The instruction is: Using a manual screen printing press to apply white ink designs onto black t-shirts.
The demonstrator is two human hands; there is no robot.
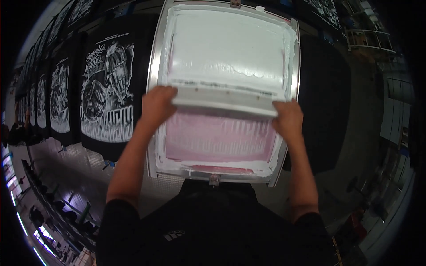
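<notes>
At the centre of the view lies one screen frame [155, 66], metal-railed, with one squeegee [224, 99] set crosswise on it, roughly mid-length. The squeegee's right end sits slightly lower than its left; three small dots are counted along its face.

Two hands are on the tool, one per end. Left hand [159, 105]: fingers curled over the left end, gripping it. Right hand [289, 117]: fingers bent over the right end, gripping likewise; its thumb contact cannot be told, owing to blur.

Beyond the squeegee, one broad area of white ink [226, 48] covers the screen. On the near side, one area of pink mesh [217, 137] shows a pale pattern. Two clamps are noted: one top clamp [235, 3] at the far rail, one bottom clamp [214, 179] at the near rail.

To the left, three printed black garments [108, 84] are clearly distinguishable; more recede behind them, too small to count. To the right, one black panel [324, 88] stands beside the frame. One further printed piece [324, 11] shows at upper right.
</notes>
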